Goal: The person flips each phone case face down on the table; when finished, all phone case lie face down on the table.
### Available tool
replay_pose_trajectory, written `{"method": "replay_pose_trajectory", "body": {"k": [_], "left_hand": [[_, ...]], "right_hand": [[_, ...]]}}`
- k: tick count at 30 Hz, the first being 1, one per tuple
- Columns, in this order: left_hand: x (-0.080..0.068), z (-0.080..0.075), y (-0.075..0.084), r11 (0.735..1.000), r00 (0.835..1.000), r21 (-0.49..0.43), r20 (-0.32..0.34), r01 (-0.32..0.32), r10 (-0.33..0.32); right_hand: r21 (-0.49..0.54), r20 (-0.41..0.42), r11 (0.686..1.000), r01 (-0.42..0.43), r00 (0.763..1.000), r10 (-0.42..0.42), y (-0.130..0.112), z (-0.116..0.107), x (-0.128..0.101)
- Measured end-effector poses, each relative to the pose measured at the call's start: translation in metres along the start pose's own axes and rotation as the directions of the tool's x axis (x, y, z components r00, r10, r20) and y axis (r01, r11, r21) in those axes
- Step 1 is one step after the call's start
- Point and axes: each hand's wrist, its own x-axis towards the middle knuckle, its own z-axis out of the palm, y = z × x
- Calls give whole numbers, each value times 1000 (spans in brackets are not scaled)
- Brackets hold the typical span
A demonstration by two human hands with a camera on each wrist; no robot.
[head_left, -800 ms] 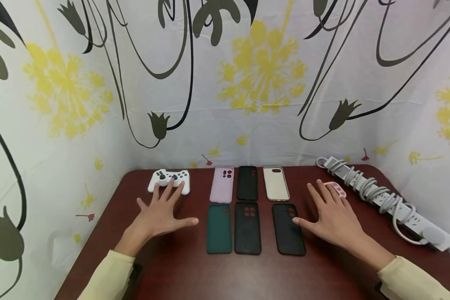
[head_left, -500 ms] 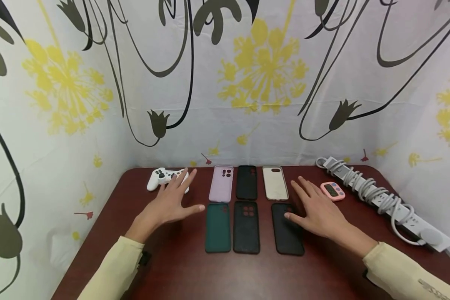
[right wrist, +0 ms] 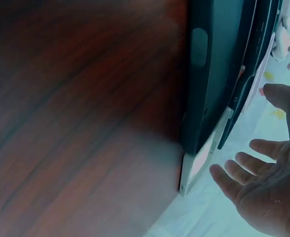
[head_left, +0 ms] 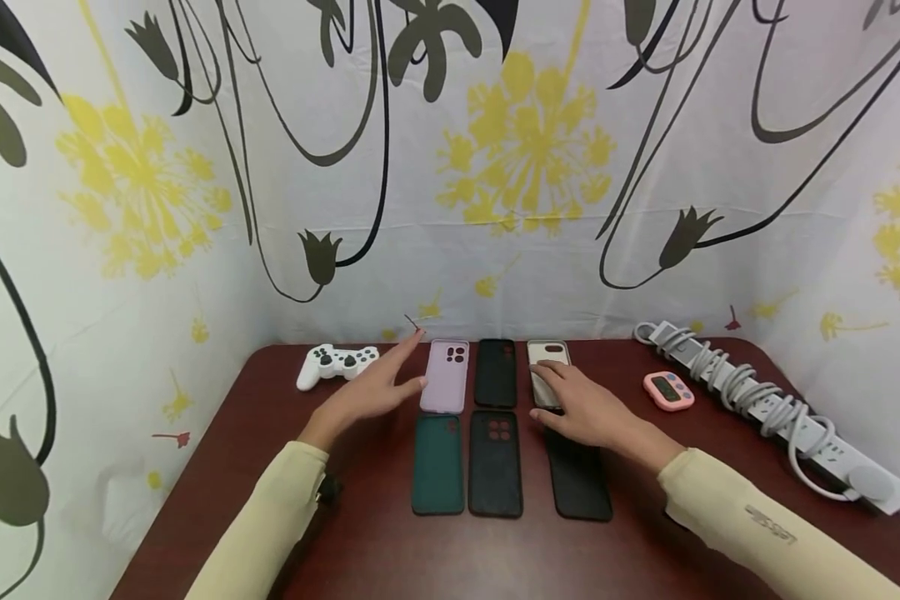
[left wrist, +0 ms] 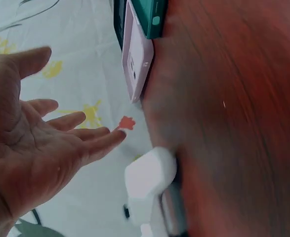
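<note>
Reaching further inward than before, unclenched: left hand [head_left: 371, 390] near lilac case [head_left: 445, 379], right hand [head_left: 587, 406] near cream case [head_left: 539, 352]

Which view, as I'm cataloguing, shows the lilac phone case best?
The head view: from above, the lilac phone case shows almost whole. The left wrist view shows it obliquely, partly behind the green case; the right wrist view, only a sliver.

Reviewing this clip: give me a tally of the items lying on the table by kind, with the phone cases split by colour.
Black phone cases: 3
Lilac phone case: 1
Green phone case: 1
Cream phone case: 1
White game controller: 1
Pink timer: 1
White power strip: 1
Total: 9
</note>
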Motion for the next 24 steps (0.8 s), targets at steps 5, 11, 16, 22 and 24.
{"method": "replay_pose_trajectory", "body": {"k": [5,11,16,22,24], "left_hand": [[17,4,-3,991,993,-63,-12,114,-115],[34,8,-2,949,968,-197,7,245,-249],[44,11,-5,903,937,-254,37,346,-348],[51,13,-2,873,923,-313,40,375,-382],[53,15,-1,865,923,-332,53,376,-381]], "right_hand": [[173,16,985,-9,1000,6,-12,13,28],[393,22,906,-154,987,158,-31,16,56],[366,-18,905,-218,970,241,-47,19,73],[412,-21,889,-201,973,229,-63,28,88],[431,-14,880,-201,973,229,-68,31,93]]}}
